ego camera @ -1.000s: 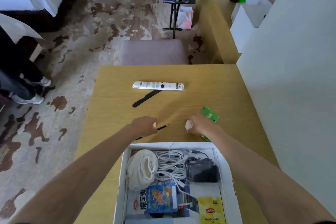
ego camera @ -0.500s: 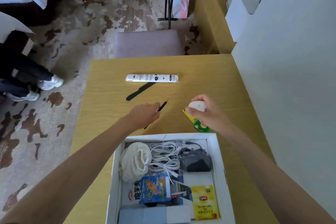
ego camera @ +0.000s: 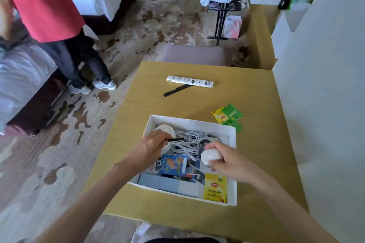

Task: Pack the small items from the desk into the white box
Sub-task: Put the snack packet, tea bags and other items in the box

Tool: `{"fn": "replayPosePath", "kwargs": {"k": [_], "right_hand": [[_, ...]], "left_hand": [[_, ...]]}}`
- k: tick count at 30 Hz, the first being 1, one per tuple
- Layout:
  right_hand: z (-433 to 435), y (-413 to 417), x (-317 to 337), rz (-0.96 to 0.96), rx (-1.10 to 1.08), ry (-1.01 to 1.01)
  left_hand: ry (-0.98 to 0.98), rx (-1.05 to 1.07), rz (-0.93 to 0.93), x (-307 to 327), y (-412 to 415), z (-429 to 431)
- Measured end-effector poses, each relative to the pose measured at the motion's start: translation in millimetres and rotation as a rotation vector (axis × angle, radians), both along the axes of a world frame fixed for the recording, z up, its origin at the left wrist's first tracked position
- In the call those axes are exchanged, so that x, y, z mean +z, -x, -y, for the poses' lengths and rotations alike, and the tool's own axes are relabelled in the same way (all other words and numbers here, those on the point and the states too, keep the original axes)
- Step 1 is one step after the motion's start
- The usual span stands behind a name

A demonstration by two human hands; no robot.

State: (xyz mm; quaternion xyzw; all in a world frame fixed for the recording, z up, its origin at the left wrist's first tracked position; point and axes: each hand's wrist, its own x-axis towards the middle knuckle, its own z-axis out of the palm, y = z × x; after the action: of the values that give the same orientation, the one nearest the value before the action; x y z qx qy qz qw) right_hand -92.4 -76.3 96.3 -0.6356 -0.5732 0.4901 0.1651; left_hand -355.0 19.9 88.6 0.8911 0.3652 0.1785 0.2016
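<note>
My L hand [ego camera: 150,150] pinches a thin black pen [ego camera: 175,139] and my R hand [ego camera: 223,161] is curled round a white egg-shaped case [ego camera: 211,157], both over the white box [ego camera: 189,123], not yet let go. Already in: cables [ego camera: 187,140], blue packet [ego camera: 173,164], Lipton sachet [ego camera: 215,188]. To go, I reckon: tea sachets [ego camera: 227,113] on the desk [ego camera: 266,144] at the box's 1 o'clock, long white packet [ego camera: 189,81] + black strip [ego camera: 176,90] at 12.

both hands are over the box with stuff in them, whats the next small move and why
Probably lower both hands a little and loosen each grip. The left hand holds a thin black stick and the right hand holds a white rounded item, both above the open white box. Tea sachets lie on the desk for afterwards.
</note>
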Motion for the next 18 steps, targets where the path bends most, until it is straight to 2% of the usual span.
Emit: {"fn": "replayPosePath", "kwargs": {"k": [2, 5, 7, 11, 18], "right_hand": [[9.7, 8.9, -7.0, 0.156, 0.091, -0.005], [19.5, 19.6, -13.2, 0.229, 0.103, -0.022], [22.2, 22.6, -13.6, 0.270, 0.067, -0.045], [23.5, 28.2, -11.9, 0.260, -0.013, -0.034], [11.8, 47.5, -21.2, 0.260, -0.147, -0.021]], "left_hand": [[0.002, -0.019, -0.038, -7.5, 13.5, 16.3], [-0.010, -0.159, -0.140, -22.3, 23.4, 34.6], [0.071, -0.191, -0.159, -34.1, 19.3, 38.3], [0.169, -0.182, -0.253, -51.9, 0.5, 30.6], [0.178, -0.217, -0.376, -57.8, 13.3, 16.4]]}}
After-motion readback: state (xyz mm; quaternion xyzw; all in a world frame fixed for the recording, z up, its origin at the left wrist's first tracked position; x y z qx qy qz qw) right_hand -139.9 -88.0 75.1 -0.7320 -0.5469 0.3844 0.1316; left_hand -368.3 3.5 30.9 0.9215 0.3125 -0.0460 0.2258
